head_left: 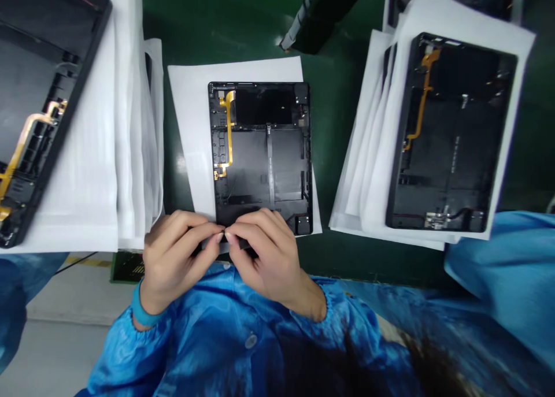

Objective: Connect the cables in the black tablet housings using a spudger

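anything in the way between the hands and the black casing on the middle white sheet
Nothing visible: the left hand and right hand meet at the near left corner of the black casing; what they cover is hidden.

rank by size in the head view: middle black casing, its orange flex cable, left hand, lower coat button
1. Middle black casing
2. Left hand
3. Orange flex cable
4. Lower coat button
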A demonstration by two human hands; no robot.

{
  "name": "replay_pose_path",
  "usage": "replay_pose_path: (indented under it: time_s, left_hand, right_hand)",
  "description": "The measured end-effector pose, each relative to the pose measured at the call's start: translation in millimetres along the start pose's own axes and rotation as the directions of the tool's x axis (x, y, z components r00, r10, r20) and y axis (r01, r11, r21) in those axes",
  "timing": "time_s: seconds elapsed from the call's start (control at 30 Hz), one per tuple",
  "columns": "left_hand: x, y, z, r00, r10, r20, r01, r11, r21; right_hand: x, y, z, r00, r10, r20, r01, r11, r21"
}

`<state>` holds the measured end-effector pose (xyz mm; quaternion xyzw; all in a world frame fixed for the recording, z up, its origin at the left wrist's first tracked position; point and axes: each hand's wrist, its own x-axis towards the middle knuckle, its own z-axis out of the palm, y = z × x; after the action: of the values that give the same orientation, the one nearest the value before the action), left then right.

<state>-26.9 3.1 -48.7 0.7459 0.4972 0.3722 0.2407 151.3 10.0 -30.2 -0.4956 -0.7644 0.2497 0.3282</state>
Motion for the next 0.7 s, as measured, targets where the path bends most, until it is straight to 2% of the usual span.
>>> replay_pose_path:
  time_s: [0.2,0.7]
  left_hand:
    - [1.5,1.3,0.3,1.000,0.002,-0.021,-0.002,1.000,-0.013]
    - [1.7,-1.9,1.4,0.992,0.118,-0.052,-0.117,0.993,0.012]
  right_hand:
    - [-0.1,1.5,-0.8,1.000,-0.005,0.010,0.005,1.000,0.021]
    - [-0.4,1.5,-1.4,1.000,0.009,0.026,-0.009,1.000,-0.005]
